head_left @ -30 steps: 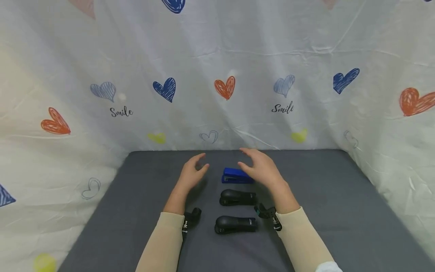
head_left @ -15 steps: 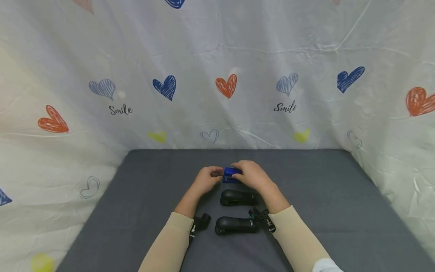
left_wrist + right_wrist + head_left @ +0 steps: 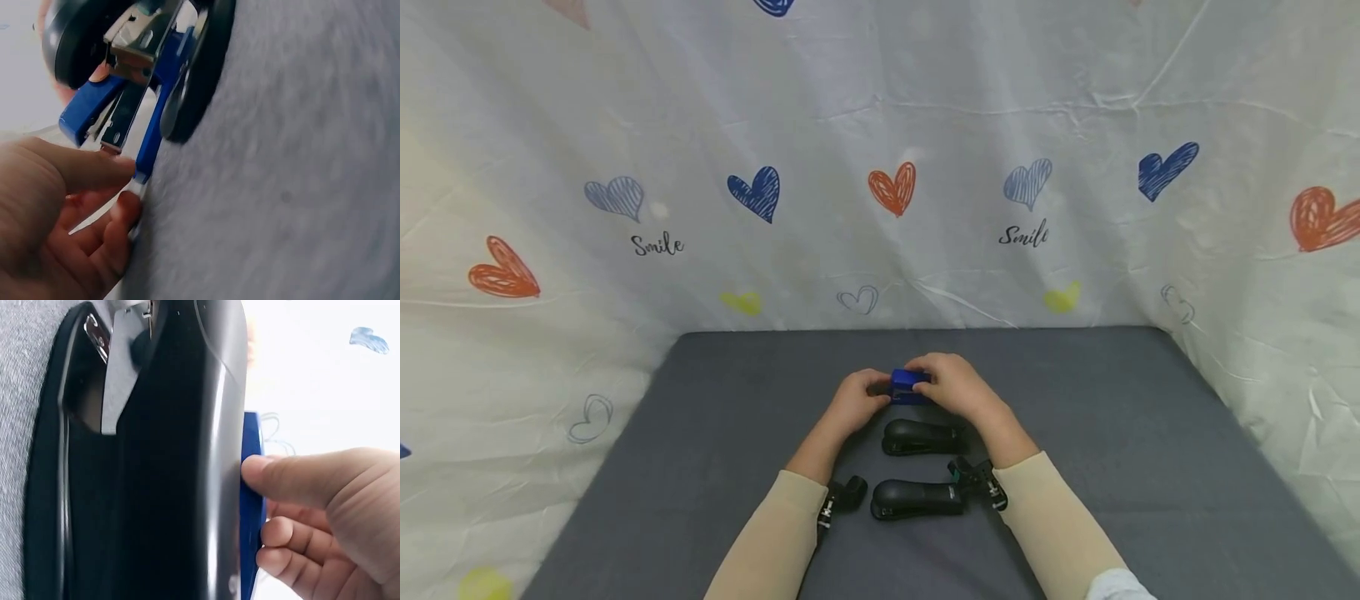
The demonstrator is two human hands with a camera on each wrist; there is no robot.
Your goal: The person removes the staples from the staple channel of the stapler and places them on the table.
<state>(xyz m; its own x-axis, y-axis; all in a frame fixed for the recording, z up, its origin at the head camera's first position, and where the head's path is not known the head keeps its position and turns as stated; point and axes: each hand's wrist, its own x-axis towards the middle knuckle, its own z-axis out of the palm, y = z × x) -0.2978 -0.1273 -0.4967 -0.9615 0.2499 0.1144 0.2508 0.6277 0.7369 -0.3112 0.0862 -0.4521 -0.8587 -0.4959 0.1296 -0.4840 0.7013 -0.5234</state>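
A blue stapler [image 3: 909, 381] lies across the table, farthest of three staplers in a column. My left hand [image 3: 854, 402] pinches the front end of its blue base [image 3: 149, 140] between thumb and fingers. From the right, my right hand [image 3: 958, 387] grips its upper arm [image 3: 252, 503], thumb on the near side and fingers on the far side; this hand hides the stapler's rear part in the head view. Nearer stands a black stapler [image 3: 917, 437], untouched, which blocks part of the blue one in both wrist views. Another black stapler [image 3: 916, 500] is closest to me.
The grey tabletop [image 3: 1075, 467] spreads to both sides of the staplers. A white curtain [image 3: 820, 108] printed with hearts hangs behind its back edge. Wrist cameras stick out under both wrists, the right one [image 3: 973, 475] close to the black staplers.
Both hands have come in toward the blue stapler, the left moving rightward and the right moving leftward. They were apart and spread; now both hold it. The black staplers have stayed put.
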